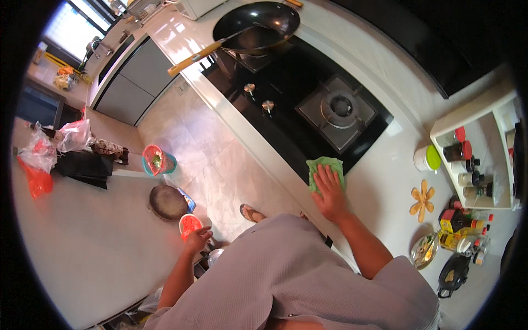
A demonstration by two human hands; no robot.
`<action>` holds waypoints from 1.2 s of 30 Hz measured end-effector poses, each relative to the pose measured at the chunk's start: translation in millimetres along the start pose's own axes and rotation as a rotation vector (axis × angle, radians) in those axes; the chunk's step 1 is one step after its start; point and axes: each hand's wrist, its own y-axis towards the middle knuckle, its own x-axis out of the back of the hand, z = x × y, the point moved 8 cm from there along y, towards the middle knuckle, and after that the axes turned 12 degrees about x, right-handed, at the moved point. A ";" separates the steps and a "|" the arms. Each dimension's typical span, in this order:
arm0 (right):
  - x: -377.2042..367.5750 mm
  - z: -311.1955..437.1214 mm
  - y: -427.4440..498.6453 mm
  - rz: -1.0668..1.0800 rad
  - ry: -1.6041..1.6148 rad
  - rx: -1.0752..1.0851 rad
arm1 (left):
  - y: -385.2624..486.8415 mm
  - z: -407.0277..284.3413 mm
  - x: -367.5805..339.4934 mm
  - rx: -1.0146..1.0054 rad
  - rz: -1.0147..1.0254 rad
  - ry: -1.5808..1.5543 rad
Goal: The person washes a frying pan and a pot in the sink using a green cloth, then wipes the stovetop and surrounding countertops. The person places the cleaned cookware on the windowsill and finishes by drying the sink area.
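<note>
My right hand [328,194] holds a green cleaning cloth [335,164] under its palm and fingers. The cloth lies across the front right corner of the black glass gas hob [284,142], beside the white countertop [373,198]. To the far side of the hand is a burner with a pan support [340,106]; two control knobs [267,106] stand to its left. Low at my left side, my left hand [199,240] hangs with loosely bent fingers and appears to hold nothing. Seen from above, it overlaps a bucket lined with a red bag [190,225].
A wok [264,35] sits on the other burner, with a wooden-handled utensil [198,57] jutting past the counter edge. At right are a lidded tub [427,159], spice rack [474,202], flower-shaped wooden trivet [422,201], food bowl [424,250] and sauce bottles [456,220]. A basket [165,160] stands on the floor.
</note>
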 end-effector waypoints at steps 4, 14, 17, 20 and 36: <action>2.8 -28.3 34.5 0.418 0.085 0.050 | 17.8 9.3 37.1 -0.037 -0.034 -0.134; -73.9 -36.3 192.3 -0.014 -0.264 -0.153 | 44.6 123.9 106.2 0.157 0.016 -0.148; -101.5 -39.5 226.2 -0.140 -0.297 -0.413 | 46.7 123.8 121.4 0.139 0.012 0.068; -116.2 -34.1 244.1 -0.213 -0.431 -0.518 | 63.6 104.1 129.0 0.095 0.053 0.211; -16.6 -34.1 10.0 -0.336 -0.478 -0.662 | 155.9 -7.1 149.7 0.030 0.132 -0.050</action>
